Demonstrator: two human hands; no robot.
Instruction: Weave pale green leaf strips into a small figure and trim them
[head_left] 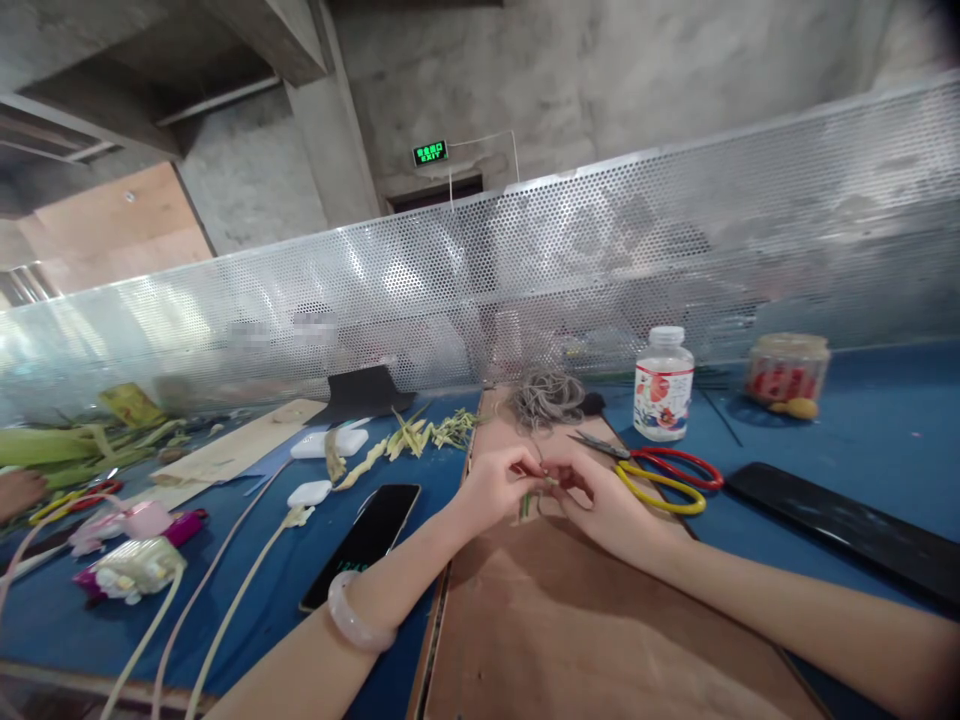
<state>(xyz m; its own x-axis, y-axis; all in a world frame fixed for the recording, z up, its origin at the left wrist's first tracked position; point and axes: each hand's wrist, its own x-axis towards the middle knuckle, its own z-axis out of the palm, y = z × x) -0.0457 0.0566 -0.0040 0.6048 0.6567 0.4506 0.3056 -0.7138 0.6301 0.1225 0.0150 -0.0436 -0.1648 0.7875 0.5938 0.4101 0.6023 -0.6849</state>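
My left hand (499, 487) and my right hand (604, 505) meet over a brown wooden board (540, 620), thumbs and forefingers pinched close together. Between the fingertips is a thin green strand (525, 507), its ends hanging below them; the fingers hide most of it. A tangle of grey cord (547, 400) lies just beyond my hands, and a thin line seems to run from it toward my fingers. Scissors (660, 478) with one red and one yellow handle rest by my right hand, blades pointing left. A pale bangle circles my left wrist.
Left on the blue table are a phone (364, 545), white chargers (309, 493) with cables, and dried husk strips (409, 437). Right are a labelled bottle (664, 385), a jar (787, 370) and a long black case (847, 530). A perforated metal screen (420, 270) stands behind. Another person's hand (19, 495) shows far left.
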